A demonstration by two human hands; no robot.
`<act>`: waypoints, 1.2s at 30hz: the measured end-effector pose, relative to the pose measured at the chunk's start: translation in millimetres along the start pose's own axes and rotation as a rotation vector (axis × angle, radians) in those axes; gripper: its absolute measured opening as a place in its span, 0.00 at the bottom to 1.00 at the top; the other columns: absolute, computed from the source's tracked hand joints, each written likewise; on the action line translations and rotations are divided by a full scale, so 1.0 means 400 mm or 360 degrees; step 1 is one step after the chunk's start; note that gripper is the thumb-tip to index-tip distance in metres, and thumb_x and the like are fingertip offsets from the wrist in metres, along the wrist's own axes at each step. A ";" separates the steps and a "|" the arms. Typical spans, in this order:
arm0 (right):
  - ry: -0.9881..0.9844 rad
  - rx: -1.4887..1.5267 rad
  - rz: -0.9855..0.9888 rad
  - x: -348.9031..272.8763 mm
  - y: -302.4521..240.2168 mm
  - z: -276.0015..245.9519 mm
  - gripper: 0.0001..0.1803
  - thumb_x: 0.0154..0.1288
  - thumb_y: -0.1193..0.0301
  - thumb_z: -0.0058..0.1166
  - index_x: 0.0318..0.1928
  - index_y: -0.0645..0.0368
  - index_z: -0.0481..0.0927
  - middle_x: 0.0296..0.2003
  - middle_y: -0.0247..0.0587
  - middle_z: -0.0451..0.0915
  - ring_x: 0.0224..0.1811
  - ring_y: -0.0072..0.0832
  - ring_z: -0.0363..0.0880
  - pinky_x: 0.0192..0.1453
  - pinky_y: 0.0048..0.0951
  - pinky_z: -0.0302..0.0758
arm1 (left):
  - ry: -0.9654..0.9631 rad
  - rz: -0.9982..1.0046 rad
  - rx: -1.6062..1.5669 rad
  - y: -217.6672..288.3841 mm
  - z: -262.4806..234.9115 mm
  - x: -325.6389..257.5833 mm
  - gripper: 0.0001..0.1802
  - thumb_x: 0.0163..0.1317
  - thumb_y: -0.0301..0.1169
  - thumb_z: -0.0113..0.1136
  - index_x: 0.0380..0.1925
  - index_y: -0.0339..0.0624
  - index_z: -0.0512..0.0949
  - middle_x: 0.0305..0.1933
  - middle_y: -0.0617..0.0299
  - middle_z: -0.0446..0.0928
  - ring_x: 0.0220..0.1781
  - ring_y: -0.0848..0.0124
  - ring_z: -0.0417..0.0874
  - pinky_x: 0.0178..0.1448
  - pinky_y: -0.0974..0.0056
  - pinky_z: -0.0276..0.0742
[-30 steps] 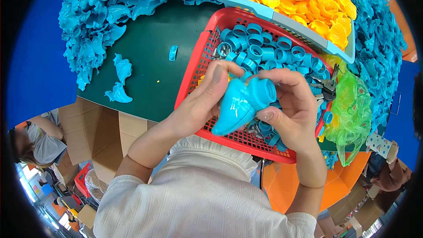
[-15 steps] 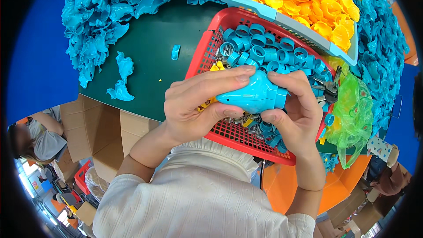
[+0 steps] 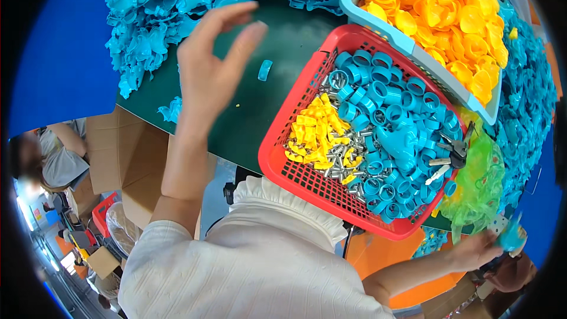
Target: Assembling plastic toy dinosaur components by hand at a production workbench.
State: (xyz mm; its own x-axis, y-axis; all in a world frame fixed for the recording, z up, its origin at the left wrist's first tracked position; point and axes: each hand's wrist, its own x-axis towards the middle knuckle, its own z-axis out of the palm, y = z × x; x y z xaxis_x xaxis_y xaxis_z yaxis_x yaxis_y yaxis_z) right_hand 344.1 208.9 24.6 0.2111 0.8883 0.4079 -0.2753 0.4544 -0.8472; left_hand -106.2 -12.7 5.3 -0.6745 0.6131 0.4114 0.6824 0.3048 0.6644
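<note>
My left hand (image 3: pixel 215 62) is raised over the dark green table with thumb and fingers apart and nothing in it. It is nearest to a heap of blue curved plastic shells (image 3: pixel 142 38) at the far left. Far out to the right, my right hand (image 3: pixel 479 250) has a rounded blue plastic piece (image 3: pixel 511 238) at its fingertips, blurred and near the picture's rim. Between my arms stands a red basket (image 3: pixel 277 112) with blue rings (image 3: pixel 378 91), small yellow parts (image 3: pixel 316 130) and small metal pins. A blue shell (image 3: pixel 399 145) lies on the rings.
A light blue crate (image 3: pixel 413 53) full of yellow cups stands behind the basket. Pliers (image 3: pixel 456 152) and a green plastic bag (image 3: pixel 478 180) lie at its right side, by another blue heap (image 3: pixel 525 106). Cardboard boxes (image 3: pixel 127 159) and a seated person (image 3: pixel 62 156) are at the left.
My hands have parted from over the basket. The left has moved to the far left, letting go of the rounded blue piece; the right has swung out to the right with a blue piece.
</note>
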 end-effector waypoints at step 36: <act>-0.1388 -0.0621 -0.0416 -0.165 -0.020 0.519 0.06 0.60 0.78 0.50 0.38 0.63 0.77 0.39 0.47 0.77 0.40 0.30 0.76 0.42 0.27 0.72 | 0.0137 -0.0711 -0.0608 -0.093 -0.050 0.031 0.13 0.57 0.33 0.60 0.37 0.34 0.73 0.27 0.65 0.73 0.27 0.80 0.71 0.30 0.72 0.65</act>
State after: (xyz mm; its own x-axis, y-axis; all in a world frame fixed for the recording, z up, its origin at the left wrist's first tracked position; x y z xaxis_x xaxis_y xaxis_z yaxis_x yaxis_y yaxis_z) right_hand 137.7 160.6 75.1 -0.5864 0.5725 0.5731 0.0428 0.7284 -0.6839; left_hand -145.7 -30.8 -1.9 -0.9043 0.4196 0.0787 0.1880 0.2258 0.9559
